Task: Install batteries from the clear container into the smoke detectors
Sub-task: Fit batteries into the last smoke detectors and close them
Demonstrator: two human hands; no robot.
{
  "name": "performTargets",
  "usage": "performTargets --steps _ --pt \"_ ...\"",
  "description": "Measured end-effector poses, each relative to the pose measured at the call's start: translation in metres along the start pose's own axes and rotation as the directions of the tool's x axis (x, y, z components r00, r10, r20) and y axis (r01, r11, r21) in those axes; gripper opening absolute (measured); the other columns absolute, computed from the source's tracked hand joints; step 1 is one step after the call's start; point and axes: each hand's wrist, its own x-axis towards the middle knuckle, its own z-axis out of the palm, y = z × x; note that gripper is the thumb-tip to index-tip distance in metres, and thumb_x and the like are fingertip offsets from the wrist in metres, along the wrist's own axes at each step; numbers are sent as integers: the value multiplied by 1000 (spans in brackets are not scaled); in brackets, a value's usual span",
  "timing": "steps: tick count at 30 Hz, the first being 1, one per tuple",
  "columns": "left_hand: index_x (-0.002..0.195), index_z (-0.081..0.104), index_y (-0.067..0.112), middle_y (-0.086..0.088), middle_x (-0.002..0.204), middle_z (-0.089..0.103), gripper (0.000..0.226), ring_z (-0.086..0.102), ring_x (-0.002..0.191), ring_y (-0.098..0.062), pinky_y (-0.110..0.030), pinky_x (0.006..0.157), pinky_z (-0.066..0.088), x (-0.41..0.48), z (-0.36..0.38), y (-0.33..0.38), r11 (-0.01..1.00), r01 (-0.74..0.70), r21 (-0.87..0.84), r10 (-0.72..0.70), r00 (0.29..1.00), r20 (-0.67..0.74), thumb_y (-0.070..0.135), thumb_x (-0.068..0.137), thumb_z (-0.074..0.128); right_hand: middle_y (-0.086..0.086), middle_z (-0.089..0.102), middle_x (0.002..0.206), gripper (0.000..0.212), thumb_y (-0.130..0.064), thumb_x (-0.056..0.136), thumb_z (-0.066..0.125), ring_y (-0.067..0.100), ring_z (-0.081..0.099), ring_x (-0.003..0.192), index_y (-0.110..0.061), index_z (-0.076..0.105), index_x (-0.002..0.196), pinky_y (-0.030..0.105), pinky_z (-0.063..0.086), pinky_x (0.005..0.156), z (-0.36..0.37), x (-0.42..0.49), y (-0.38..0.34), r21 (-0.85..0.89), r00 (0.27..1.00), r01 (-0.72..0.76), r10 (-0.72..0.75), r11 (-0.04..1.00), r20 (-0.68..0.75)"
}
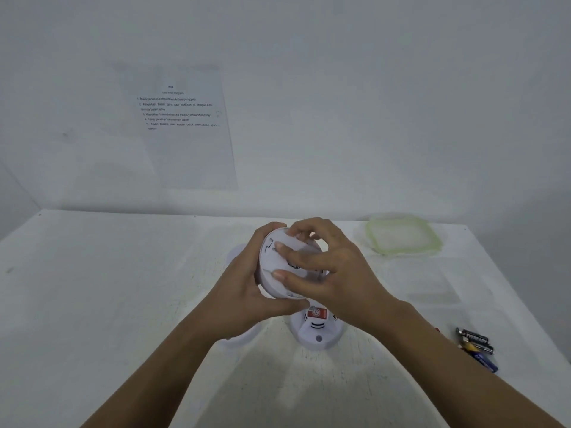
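Head view: the left hand (247, 282) cups a round white smoke detector (268, 257) from the left and underneath, fingers curled round its rim, and holds it tilted above the table (123, 288) with its flat back face turned up towards the camera. The right hand (336, 273) lies over that back face with spread, bent fingers gripping it, the upper fingertips hooked over the far edge. A second smoke detector (315, 332) with a red label sits on the table just below the hands, partly hidden by them. Loose batteries (475, 347) lie in a small heap on the table at the right, beside the right forearm. The clear container (432, 285) stands further back on the right, too faint to tell what is in it, and its green-rimmed lid (401, 237) lies apart behind it. A printed sheet (182, 128) of numbered steps is stuck to the wall. The step in hand looks like working the back cover of the held unit, probably by twisting. Whether it is being opened or closed, and whether batteries are already inside, cannot be told. If it is opening, the next move calls for a steady left-hand hold while the right hand frees the cover and then reaches for a battery.
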Motion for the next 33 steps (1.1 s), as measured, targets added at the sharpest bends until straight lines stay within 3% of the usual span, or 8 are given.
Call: performTargets --steps 5,12,18,22,26,28,30,33 --pt "142 43 20 12 128 64 86 64 120 -17 -21 89 56 1 3 -1 1000 -3 17 3 1000 8 3 71 89 -2 60 111 38 -49 84 66 1 47 105 -22 79 108 9 40 91 3 -1 3 -49 1000 -10 10 999 -15" --pt "139 45 27 24 125 63 87 63 117 -5 -12 89 52 1 14 -12 1000 -9 30 11 998 -57 17 67 93 -10 71 92 44 -54 67 79 5 67 85 -22 82 97 26 57 76 5 3 -2 12 971 -155 154 988 -180" --pt "141 44 28 13 131 63 92 63 119 -8 -20 95 55 1 17 -19 997 1 72 5 997 -81 24 64 93 -11 74 89 53 -58 62 81 5 68 81 -19 82 97 27 58 74 6 3 -5 34 944 -263 264 964 -196" --pt "144 43 27 12 133 62 94 63 121 -15 -31 97 57 2 17 -21 993 3 115 6 997 -82 27 65 93 -11 76 94 49 -52 63 90 4 69 87 -21 82 101 24 58 79 3 2 -5 62 926 -335 341 940 -160" --pt "143 44 28 20 127 62 95 62 118 -10 -20 88 57 4 14 -20 996 20 82 -13 997 -79 18 63 96 -17 75 93 51 -57 61 87 2 69 89 -25 81 100 24 59 81 -1 4 -1 199 901 -409 429 890 -67" --pt "143 44 27 15 129 62 97 64 117 -15 -26 86 60 5 10 -22 995 10 101 -4 998 -68 19 62 97 -15 75 92 47 -55 64 85 6 71 88 -25 81 99 28 61 80 -1 4 2 270 895 -414 442 869 -50" --pt "144 44 27 12 128 63 99 66 110 -20 -34 81 63 7 7 -22 992 6 127 4 996 -85 23 60 98 -12 76 97 41 -50 73 81 9 72 92 -22 81 103 29 61 81 -1 3 3 372 887 -413 459 831 -40" --pt "142 42 34 19 113 64 100 66 77 -13 -26 66 60 10 4 -15 985 14 173 8 992 -124 28 59 98 -13 75 106 32 -39 87 71 4 70 100 -22 77 113 15 55 81 -4 4 0 467 870 -442 493 766 16"
